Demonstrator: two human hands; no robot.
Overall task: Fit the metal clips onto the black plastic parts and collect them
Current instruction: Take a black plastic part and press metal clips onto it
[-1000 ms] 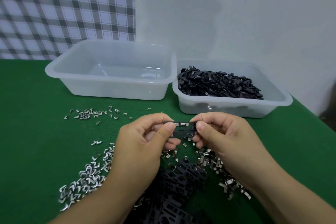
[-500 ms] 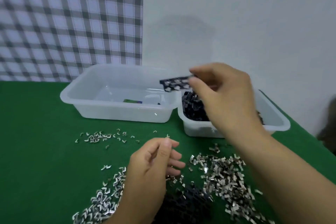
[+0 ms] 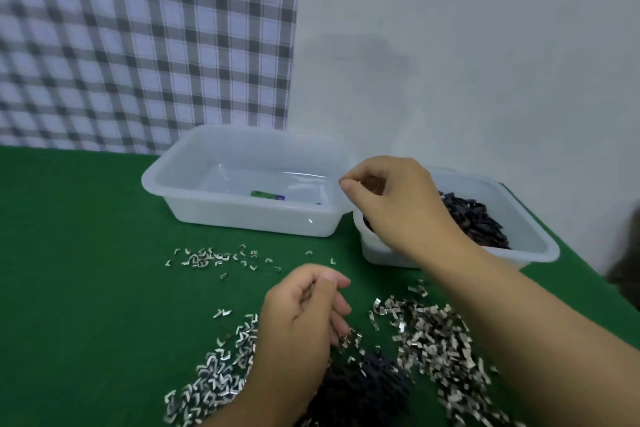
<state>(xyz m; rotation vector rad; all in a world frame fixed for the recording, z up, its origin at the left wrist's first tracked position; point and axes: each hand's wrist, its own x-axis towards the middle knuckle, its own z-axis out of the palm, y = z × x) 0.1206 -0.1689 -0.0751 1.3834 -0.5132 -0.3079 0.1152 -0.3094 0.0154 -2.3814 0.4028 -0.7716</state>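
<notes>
Right hand (image 3: 391,208) curled over translucent plastic tub (image 3: 540,253) of black plastic parts (image 3: 478,222), can't tell if holding. Left hand (image 3: 301,319) loosely curled, looks empty, over silver metal clips (image 3: 433,336) near desk (image 3: 86,253) front edge. Risk: heaped clips snag, lift clumped.

Gleam against matt!
Bent silver metal clips (image 3: 433,333) glinted; small black plastic parts (image 3: 367,392) looked matt; the translucent white plastic tub (image 3: 249,218) shone smooth; green table cloth (image 3: 86,270) lay felt-like.
</notes>
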